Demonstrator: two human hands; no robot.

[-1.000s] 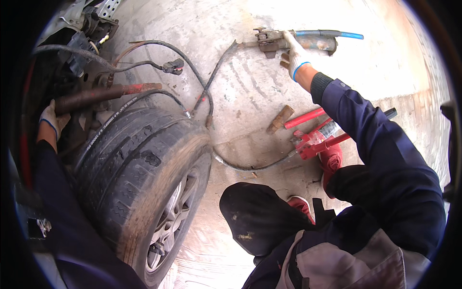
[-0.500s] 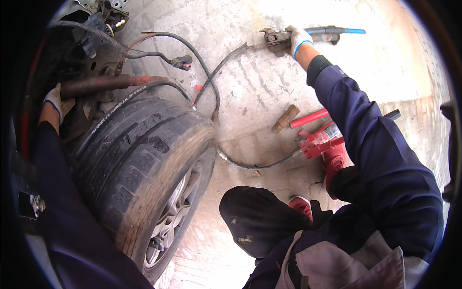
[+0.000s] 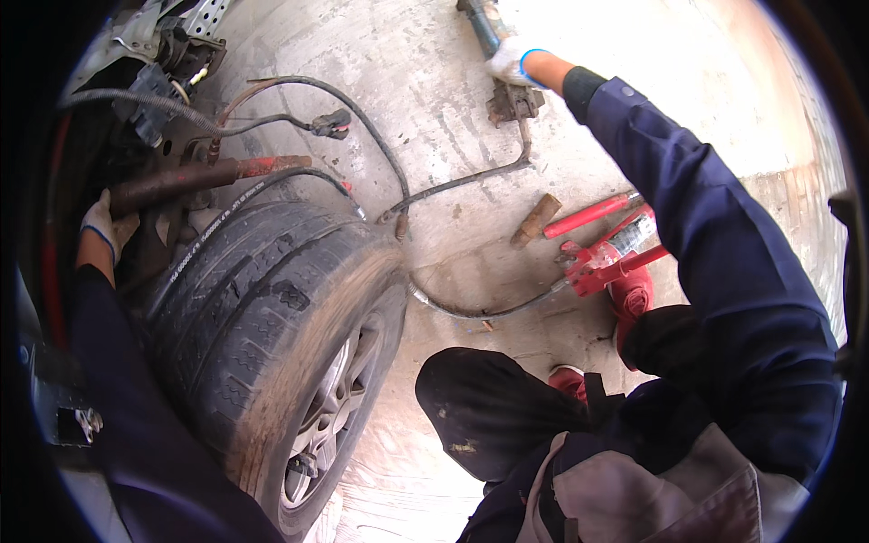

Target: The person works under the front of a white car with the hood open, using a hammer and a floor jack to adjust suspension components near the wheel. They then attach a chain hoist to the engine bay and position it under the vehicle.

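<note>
My left hand (image 3: 101,222), in a white glove, is closed round the rear end of a brown and red hydraulic ram (image 3: 176,185) at the left, beside the tyre; part of the grip is in shadow. My right hand (image 3: 511,61), gloved too, is stretched far out and closed on a dirty steel hydraulic pump (image 3: 489,36) with bluish parts. A black hose (image 3: 466,181) runs from the pump's near end toward the tyre. A second hose (image 3: 312,174) with pale lettering arches over the tyre.
A car wheel with a worn tyre (image 3: 272,299) fills the left. Vehicle parts (image 3: 149,100) and a loose connector (image 3: 332,124) lie beyond it. A wooden block (image 3: 538,220) and a red hydraulic hand pump (image 3: 602,262) rest on the concrete near my red shoe (image 3: 631,299).
My right hand has moved left and farther away, turning the steel pump from lying crosswise to pointing away. Its hose now bends sharply. My left hand remains at the ram.
</note>
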